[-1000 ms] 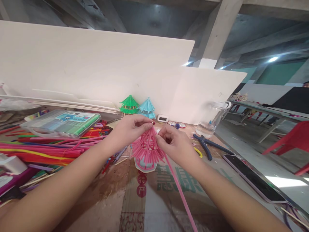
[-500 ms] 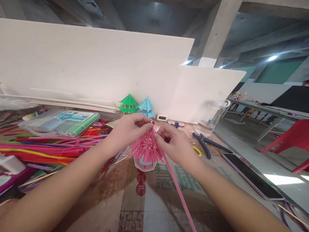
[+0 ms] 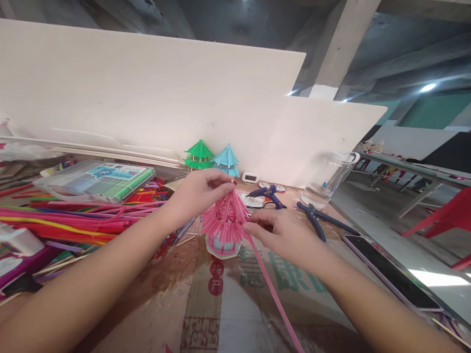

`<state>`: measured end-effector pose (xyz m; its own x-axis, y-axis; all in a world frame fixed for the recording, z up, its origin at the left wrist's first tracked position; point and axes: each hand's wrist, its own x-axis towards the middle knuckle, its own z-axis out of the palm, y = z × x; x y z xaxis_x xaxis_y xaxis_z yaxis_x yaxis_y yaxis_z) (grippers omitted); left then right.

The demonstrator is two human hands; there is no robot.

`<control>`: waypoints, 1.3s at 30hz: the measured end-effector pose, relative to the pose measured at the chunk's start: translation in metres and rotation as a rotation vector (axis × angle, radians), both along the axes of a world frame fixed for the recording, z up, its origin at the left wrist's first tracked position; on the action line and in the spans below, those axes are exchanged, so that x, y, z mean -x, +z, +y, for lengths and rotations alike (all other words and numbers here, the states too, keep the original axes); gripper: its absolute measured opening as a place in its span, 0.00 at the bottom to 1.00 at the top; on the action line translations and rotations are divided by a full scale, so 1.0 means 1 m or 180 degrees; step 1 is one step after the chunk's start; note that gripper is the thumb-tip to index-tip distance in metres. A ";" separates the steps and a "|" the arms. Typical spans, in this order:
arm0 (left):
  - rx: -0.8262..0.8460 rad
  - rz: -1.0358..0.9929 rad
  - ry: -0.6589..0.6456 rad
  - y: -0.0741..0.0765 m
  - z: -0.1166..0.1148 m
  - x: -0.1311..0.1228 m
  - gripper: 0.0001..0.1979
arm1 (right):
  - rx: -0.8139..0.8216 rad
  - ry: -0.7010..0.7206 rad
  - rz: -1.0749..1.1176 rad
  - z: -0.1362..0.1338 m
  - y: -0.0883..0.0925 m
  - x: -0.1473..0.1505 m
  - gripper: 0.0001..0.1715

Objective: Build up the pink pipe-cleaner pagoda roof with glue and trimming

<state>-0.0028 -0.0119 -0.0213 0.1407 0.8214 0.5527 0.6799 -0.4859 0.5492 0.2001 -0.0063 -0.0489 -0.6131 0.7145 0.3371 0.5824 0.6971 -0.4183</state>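
A small pink pagoda model [image 3: 223,223], its two-tiered roof covered in fuzzy pipe cleaners, stands upright on a pale base at the middle of the table. My left hand [image 3: 198,193] pinches the roof's peak between thumb and fingers. Down the roof's right slope, my right hand [image 3: 281,233] has thumb and fingertips closed on a long pink pipe cleaner [image 3: 274,291]. Its loose end trails down toward the front edge of the view. How the upper end meets the roof is partly hidden by the fingers.
Behind stand a green pagoda [image 3: 199,154] and a blue one [image 3: 226,159], beside a small timer [image 3: 250,177]. A glue gun [image 3: 270,194], pliers [image 3: 312,218], a water jug [image 3: 329,181] and a phone [image 3: 392,272] lie rightward. Bundled pipe cleaners [image 3: 66,223] and a marker case [image 3: 99,181] fill the left.
My right hand has moved down and right from near the peak to the lower roof slope, along the pipe cleaner. My left hand stays at the peak. More of the glue gun shows.
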 end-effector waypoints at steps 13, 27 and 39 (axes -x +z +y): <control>-0.0070 0.0052 0.0032 0.000 0.000 -0.001 0.12 | 0.1594 0.0419 0.0637 0.005 -0.020 0.008 0.20; -0.0048 0.0036 0.0031 0.002 -0.002 -0.003 0.11 | 0.2335 0.0262 0.0766 0.009 -0.019 0.012 0.21; -0.0041 0.0043 0.0046 0.000 0.001 -0.001 0.13 | 0.1387 0.0443 0.0878 0.014 -0.013 -0.003 0.24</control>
<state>-0.0022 -0.0113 -0.0217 0.1362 0.8163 0.5613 0.6942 -0.4829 0.5338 0.2028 0.0074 -0.0616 -0.6425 0.7425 0.1894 0.3243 0.4874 -0.8107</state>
